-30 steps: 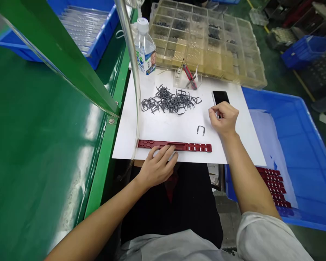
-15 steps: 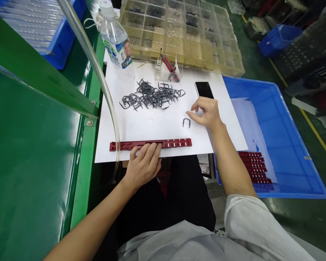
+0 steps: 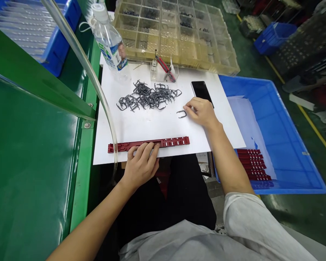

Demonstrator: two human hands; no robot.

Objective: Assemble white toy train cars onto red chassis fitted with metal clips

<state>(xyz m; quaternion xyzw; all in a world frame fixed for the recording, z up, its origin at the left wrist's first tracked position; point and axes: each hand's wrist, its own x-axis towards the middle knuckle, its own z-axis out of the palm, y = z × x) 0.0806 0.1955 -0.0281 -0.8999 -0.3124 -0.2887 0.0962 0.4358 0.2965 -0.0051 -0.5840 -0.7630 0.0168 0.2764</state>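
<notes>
My left hand (image 3: 141,163) is closed on the near edge of a long dark red plastic strip (image 3: 176,142) with slots and small white gaps, which lies along the front of the white board (image 3: 141,127). Between the thumb and forefinger of my right hand (image 3: 201,111) is one end of a dark grey U-shaped clip (image 3: 181,114); its open legs point left. A tangled heap of similar grey clips (image 3: 149,96) lies farther back, left of my right hand. A black phone (image 3: 201,90) rests just behind that hand.
At the back stand a water bottle (image 3: 111,47), a small clear box (image 3: 164,74) with tools and a divided parts tray (image 3: 176,40). A clear tube (image 3: 97,83) curves down on the left. The blue bin (image 3: 293,145) on the right holds several red strips (image 3: 252,165).
My right hand has closed its fingertips on the single clip, which has turned from legs down to legs left. My left hand stays on the red strip. The view has shifted slightly.
</notes>
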